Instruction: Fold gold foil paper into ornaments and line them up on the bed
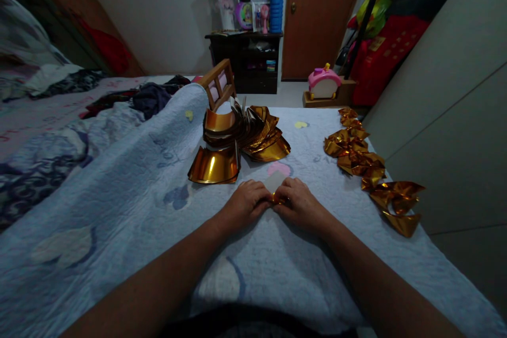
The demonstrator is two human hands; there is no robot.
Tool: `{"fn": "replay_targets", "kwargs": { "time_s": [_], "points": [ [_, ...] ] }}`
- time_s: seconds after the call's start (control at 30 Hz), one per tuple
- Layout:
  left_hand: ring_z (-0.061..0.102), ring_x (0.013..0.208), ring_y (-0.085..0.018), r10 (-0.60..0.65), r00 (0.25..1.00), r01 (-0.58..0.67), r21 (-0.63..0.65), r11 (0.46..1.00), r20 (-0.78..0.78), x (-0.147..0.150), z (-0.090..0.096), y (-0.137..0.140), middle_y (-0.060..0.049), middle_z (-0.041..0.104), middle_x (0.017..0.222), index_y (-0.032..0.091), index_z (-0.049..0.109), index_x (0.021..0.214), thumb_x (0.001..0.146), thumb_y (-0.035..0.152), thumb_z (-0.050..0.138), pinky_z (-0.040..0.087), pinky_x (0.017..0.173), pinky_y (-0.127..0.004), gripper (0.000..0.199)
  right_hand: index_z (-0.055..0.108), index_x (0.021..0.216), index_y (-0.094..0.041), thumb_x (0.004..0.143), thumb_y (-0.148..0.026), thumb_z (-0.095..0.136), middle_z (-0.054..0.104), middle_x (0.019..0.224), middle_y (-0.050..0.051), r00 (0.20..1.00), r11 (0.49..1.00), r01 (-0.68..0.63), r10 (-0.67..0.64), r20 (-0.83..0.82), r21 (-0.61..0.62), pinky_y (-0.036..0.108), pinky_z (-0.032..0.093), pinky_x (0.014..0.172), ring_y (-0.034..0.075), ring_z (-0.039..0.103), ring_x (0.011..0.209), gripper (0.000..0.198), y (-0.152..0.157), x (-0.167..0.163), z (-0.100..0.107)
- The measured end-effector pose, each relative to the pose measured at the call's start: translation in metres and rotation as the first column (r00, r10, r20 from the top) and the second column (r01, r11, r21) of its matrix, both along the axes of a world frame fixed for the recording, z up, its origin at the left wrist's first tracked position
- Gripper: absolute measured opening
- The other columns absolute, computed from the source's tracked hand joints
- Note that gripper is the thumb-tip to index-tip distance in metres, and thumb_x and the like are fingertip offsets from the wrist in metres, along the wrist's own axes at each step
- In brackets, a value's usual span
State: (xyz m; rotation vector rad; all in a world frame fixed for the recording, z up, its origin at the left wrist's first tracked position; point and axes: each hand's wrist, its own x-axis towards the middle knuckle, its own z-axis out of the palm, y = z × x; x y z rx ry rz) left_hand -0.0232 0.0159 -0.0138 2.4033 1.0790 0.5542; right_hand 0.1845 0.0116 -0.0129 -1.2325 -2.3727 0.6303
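Both hands meet low over the quilt, pinching one sheet of gold foil paper (274, 181) whose pale back faces up. My left hand (250, 199) grips its left part between thumb and fingers. On the right part, my right hand (295, 199) is closed, with a bit of shiny gold showing between the hands. Beyond them lies a fanned stack of gold foil sheets (216, 165), curved and partly piled on each other. Along the right edge runs a row of folded gold foil pieces (354, 156), crumpled and pointed in shape.
A pale blue quilt (158, 243) covers the surface under my hands. Clothes (148, 100) and bedding lie to the left. A small wooden frame (217, 84) stands behind the stack. Farther back are a dark cabinet (222, 66), a pink toy case (324, 84) and a brown door (317, 26).
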Motion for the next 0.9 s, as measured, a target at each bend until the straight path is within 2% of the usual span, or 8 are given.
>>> {"fn": "replay_targets", "kwargs": {
  "time_s": [0.2, 0.37, 0.47, 0.6, 0.77, 0.9],
  "points": [
    [0.060, 0.091, -0.023, 0.042, 0.999, -0.043, -0.051, 0.998, -0.019, 0.0023, 0.0067, -0.0014, -0.007, 0.069, 0.092, 0.017, 0.069, 0.095, 0.094, 0.020, 0.056, 0.043, 0.085, -0.037, 0.013, 0.070, 0.088, -0.018, 0.090, -0.016, 0.064, 0.064, 0.097, 0.006, 1.000, 0.999, 0.017, -0.018, -0.010, -0.043, 0.035, 0.035, 0.083, 0.021, 0.053, 0.092, 0.006, 0.0013, -0.0019, 0.0004],
    [0.061, 0.089, -0.021, 0.112, 0.990, -0.099, -0.144, 0.985, 0.084, 0.0015, 0.0096, -0.0020, -0.005, 0.069, 0.090, 0.018, 0.067, 0.100, 0.092, 0.016, 0.058, 0.044, 0.082, -0.034, 0.012, 0.071, 0.093, -0.018, 0.093, -0.016, 0.060, 0.064, 0.096, 0.006, 0.999, 0.998, 0.032, -0.032, 0.010, -0.056, 0.035, 0.034, 0.082, 0.020, 0.052, 0.091, 0.011, 0.0017, -0.0035, 0.0007],
    [0.060, 0.085, -0.020, 0.140, 0.983, -0.119, -0.172, 0.978, 0.118, 0.0009, 0.0101, -0.0026, -0.003, 0.067, 0.085, 0.018, 0.067, 0.102, 0.088, 0.015, 0.063, 0.044, 0.079, -0.032, 0.015, 0.069, 0.089, -0.018, 0.093, -0.018, 0.060, 0.063, 0.092, 0.005, 0.999, 0.997, 0.045, -0.044, 0.008, -0.060, 0.034, 0.034, 0.080, 0.020, 0.051, 0.088, 0.010, 0.0015, -0.0037, 0.0013],
    [0.060, 0.086, -0.020, 0.107, 0.985, -0.081, -0.181, 0.980, 0.135, 0.0003, 0.0094, -0.0021, -0.003, 0.069, 0.086, 0.017, 0.068, 0.090, 0.087, 0.015, 0.064, 0.043, 0.080, -0.032, 0.006, 0.065, 0.085, -0.017, 0.090, -0.016, 0.062, 0.062, 0.090, 0.005, 0.999, 0.997, 0.053, -0.054, -0.006, -0.062, 0.034, 0.034, 0.079, 0.020, 0.051, 0.087, 0.006, 0.0014, -0.0029, 0.0018],
    [0.060, 0.085, -0.019, 0.039, 0.987, -0.018, -0.138, 0.990, 0.154, -0.0011, 0.0065, -0.0002, -0.003, 0.068, 0.083, 0.017, 0.071, 0.086, 0.087, 0.016, 0.065, 0.041, 0.080, -0.032, 0.006, 0.063, 0.084, -0.017, 0.086, -0.018, 0.065, 0.063, 0.093, 0.005, 0.999, 0.998, 0.046, -0.046, 0.008, -0.049, 0.034, 0.033, 0.079, 0.020, 0.051, 0.088, 0.003, -0.0002, -0.0034, 0.0018],
    [0.058, 0.084, -0.019, 0.021, 0.983, -0.003, -0.097, 0.995, 0.181, -0.0017, 0.0089, -0.0007, -0.003, 0.065, 0.081, 0.017, 0.068, 0.080, 0.086, 0.016, 0.066, 0.041, 0.080, -0.031, 0.006, 0.061, 0.093, -0.017, 0.082, -0.019, 0.068, 0.063, 0.090, 0.004, 0.996, 0.995, 0.092, -0.092, -0.011, -0.034, 0.033, 0.033, 0.076, 0.020, 0.050, 0.083, 0.013, -0.0013, -0.0045, 0.0001]
  ]
}}
